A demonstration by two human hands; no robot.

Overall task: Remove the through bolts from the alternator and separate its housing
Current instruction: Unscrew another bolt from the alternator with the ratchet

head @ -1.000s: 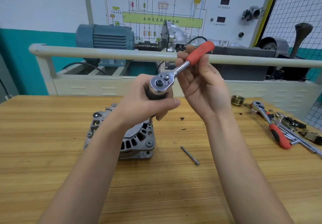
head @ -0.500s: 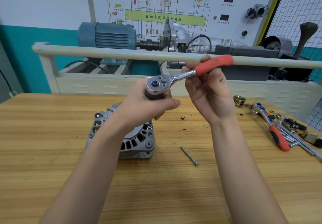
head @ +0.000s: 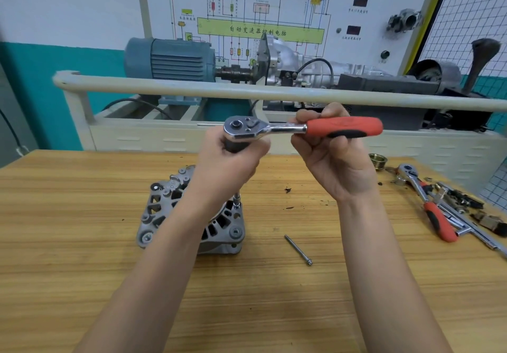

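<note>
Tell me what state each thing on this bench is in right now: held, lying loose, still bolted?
Ratchet wrench: held level above the alternator, on a long extension.
Left hand: grips the extension just under the ratchet head.
Right hand: holds the red handle.
Alternator: resting on the wooden table, housing still together.
Through bolt: removed, lying loose on the table.
Second ratchet: lying unused at the right.

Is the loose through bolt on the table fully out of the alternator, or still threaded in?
Out. The through bolt lies flat on the wooden table, apart from the alternator.
</note>
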